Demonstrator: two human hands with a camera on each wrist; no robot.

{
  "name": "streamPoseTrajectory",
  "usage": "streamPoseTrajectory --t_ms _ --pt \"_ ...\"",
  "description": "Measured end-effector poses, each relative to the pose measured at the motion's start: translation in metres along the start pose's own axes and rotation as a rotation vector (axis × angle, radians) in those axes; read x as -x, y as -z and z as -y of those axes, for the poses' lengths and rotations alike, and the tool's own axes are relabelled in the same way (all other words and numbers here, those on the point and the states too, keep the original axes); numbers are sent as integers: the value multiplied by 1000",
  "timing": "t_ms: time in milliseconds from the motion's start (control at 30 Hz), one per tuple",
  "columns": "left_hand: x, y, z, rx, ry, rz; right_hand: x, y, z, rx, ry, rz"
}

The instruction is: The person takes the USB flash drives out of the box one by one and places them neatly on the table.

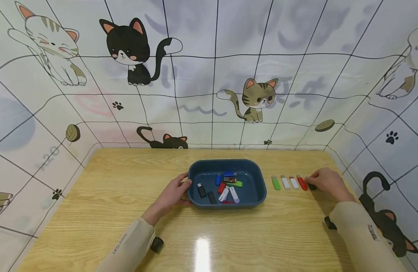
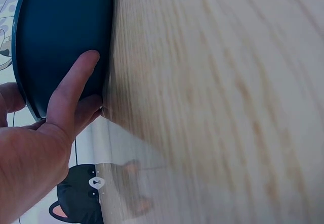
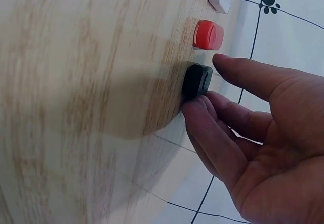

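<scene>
My left hand (image 1: 169, 196) grips the left end of a dark blue plastic bin (image 1: 258, 189). In the left wrist view, the thumb and fingers lie around the end wall of the bin (image 2: 61, 32). Several USB sticks lie jumbled inside, including a black USB stick (image 1: 201, 190) and a green one (image 1: 236, 184). At the row's right end, my right hand (image 1: 327, 183) touches a black USB stick (image 3: 196, 81) on the table. Its fingertips meet one side of that stick; the thumb appears slightly apart from it. The red USB stick (image 1: 302, 183) lies just left of it.
Further left in the row are two white USB sticks, a plain one (image 1: 285, 182) and one with a red part (image 1: 293, 183), then a green USB stick (image 1: 276, 183). The wooden table (image 1: 127, 181) meets a cat-patterned cloth (image 1: 195, 75) at the back and sides.
</scene>
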State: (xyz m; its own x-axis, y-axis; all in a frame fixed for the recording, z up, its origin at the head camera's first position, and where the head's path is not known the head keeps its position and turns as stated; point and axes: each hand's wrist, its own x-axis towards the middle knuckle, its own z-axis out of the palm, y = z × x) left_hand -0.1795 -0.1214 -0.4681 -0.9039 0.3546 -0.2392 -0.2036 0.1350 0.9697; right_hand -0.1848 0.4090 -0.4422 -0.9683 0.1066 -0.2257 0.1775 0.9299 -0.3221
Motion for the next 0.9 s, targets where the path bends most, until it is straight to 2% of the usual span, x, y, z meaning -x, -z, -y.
streamPoseTrajectory --t_ms 200,267,433,633,900 --pt "0 2 0 -13 2 1 2 3 7 -4 11 8" --pt "0 3 0 -15 0 3 5 6 10 -10 15 -21" --pt "1 3 -1 -19 -2 0 17 20 26 -20 44 -153" --pt "1 3 -1 -23 -7 14 36 38 60 -51 88 -235" --pt "0 -1 -1 -17 3 6 66 48 120 -109 265 -353"
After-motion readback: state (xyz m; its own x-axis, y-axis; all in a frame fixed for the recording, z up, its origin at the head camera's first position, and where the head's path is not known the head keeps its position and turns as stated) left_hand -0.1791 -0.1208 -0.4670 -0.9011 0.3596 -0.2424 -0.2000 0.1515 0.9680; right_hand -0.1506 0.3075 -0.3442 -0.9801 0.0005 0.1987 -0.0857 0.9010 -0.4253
